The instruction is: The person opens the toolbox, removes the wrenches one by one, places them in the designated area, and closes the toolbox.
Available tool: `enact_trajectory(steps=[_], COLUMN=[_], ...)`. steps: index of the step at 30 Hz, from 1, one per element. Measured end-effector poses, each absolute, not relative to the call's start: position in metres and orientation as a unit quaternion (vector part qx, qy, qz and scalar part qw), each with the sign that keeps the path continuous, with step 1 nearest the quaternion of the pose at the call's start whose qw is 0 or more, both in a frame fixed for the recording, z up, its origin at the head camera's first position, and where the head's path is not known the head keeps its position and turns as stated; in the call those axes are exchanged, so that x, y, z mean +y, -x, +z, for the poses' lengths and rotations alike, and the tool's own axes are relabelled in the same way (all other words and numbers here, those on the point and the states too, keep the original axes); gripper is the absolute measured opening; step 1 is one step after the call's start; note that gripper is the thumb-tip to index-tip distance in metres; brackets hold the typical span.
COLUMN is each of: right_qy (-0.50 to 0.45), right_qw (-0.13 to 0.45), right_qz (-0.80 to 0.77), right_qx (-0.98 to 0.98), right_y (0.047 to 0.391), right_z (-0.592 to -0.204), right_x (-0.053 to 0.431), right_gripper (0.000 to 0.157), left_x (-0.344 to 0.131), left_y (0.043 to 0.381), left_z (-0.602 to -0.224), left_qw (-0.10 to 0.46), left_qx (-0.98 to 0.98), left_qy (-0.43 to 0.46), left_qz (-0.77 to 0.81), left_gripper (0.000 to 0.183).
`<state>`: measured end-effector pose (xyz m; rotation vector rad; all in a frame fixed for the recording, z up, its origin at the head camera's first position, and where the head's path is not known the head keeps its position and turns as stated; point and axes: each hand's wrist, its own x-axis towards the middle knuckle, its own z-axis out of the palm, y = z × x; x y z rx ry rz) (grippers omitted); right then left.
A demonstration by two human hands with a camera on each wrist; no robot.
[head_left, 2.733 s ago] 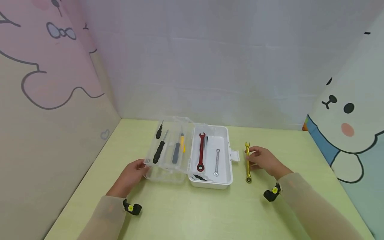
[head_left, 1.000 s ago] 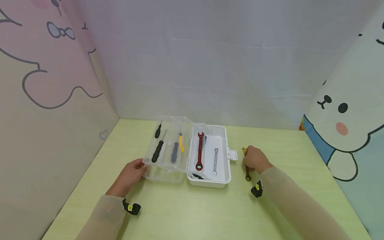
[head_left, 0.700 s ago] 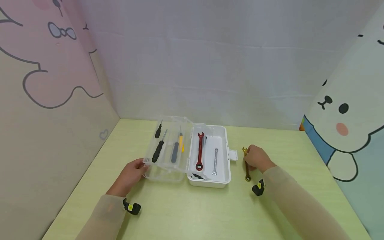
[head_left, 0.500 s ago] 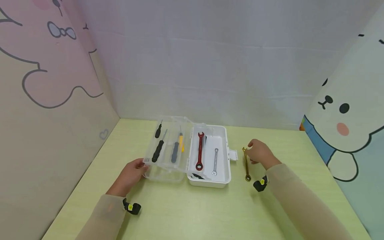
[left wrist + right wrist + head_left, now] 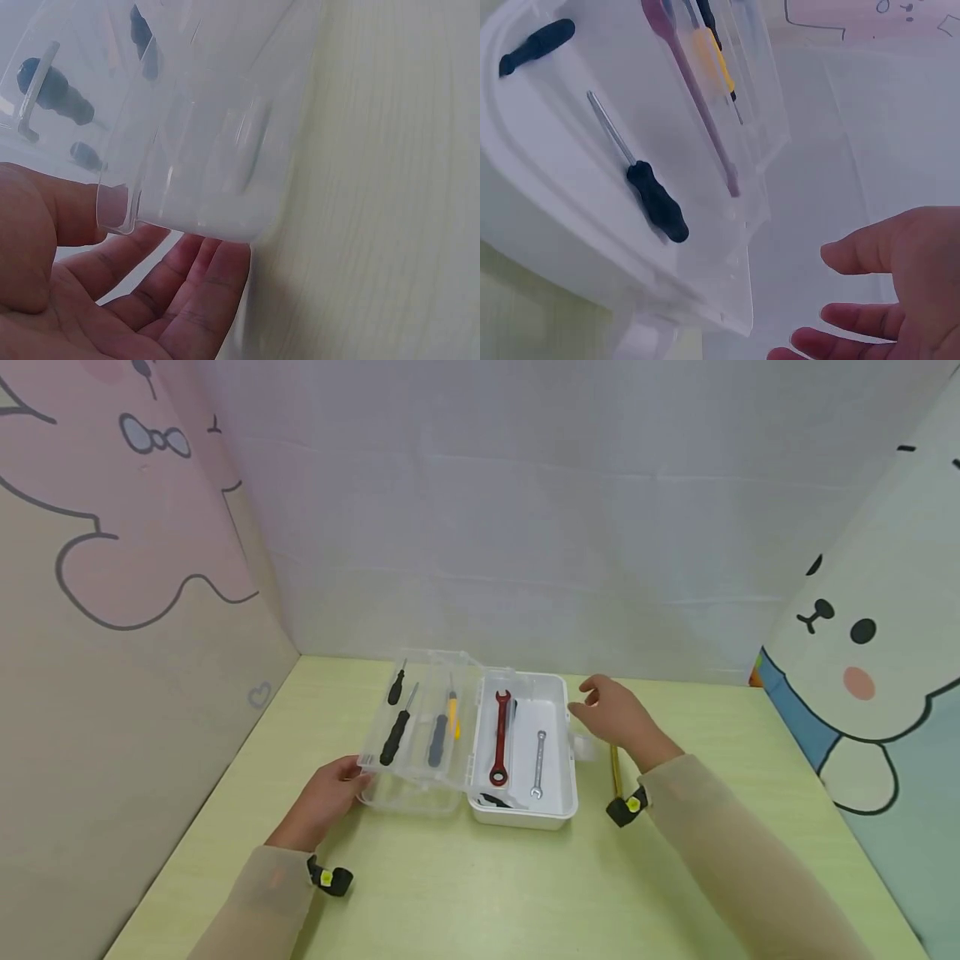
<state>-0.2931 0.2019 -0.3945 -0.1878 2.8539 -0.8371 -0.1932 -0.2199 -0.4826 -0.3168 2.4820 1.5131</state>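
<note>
My left hand (image 5: 326, 797) pinches the near left corner of the toolbox's hinged clear tray and lid (image 5: 420, 781). In the left wrist view its thumb presses the clear plastic and the fingers lie below. My right hand (image 5: 615, 714) hovers by the right rim of the white toolbox (image 5: 525, 822), with nothing in it and its fingers apart in the right wrist view. A golden wrench (image 5: 616, 768) lies on the table beside the box, partly hidden by the right hand and wrist camera. A red wrench (image 5: 500, 739) and a small silver wrench (image 5: 538, 766) lie at the box.
Black-handled screwdrivers (image 5: 395, 737), a grey-handled one (image 5: 437, 742) and a yellow tool (image 5: 453, 710) sit in the clear tray. A black-handled screwdriver (image 5: 658, 202) shows in the right wrist view. The box's latch (image 5: 583, 746) sticks out to the right. Walls stand around the table (image 5: 465, 893).
The right hand has let go of the golden wrench, leaving it on the table, and moved left and away to the box's right rim. The left hand has kept its place.
</note>
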Motion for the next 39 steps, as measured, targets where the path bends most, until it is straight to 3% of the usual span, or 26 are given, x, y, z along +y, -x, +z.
enact_trajectory(steps=[9,18,30,39], right_qy=[0.174,0.321,0.366,0.346], right_qw=[0.057,-0.018,-0.004,0.052], right_qz=[-0.250,-0.170,-0.068,0.004], right_qx=[0.951,0.932,0.928,0.937], right_y=[0.285,0.284,0.286,0.288], right_z=[-0.396,-0.397,-0.392,-0.402], right_x=[0.159,0.133,0.104,0.082], right_gripper=[0.053,0.047,0.040,0.046], left_x=[-0.220,-0.217,-0.218,-0.219], left_y=[0.192,0.191,0.189,0.189], left_z=[-0.481,-0.475,-0.474,-0.477], left_qw=[0.112,0.114,0.114,0.115], left_qx=[0.845,0.846,0.845,0.843], left_qy=[0.108,0.112,0.107,0.112], left_qz=[0.512,0.509,0.512,0.514], left_gripper=[0.040,0.041,0.040,0.041])
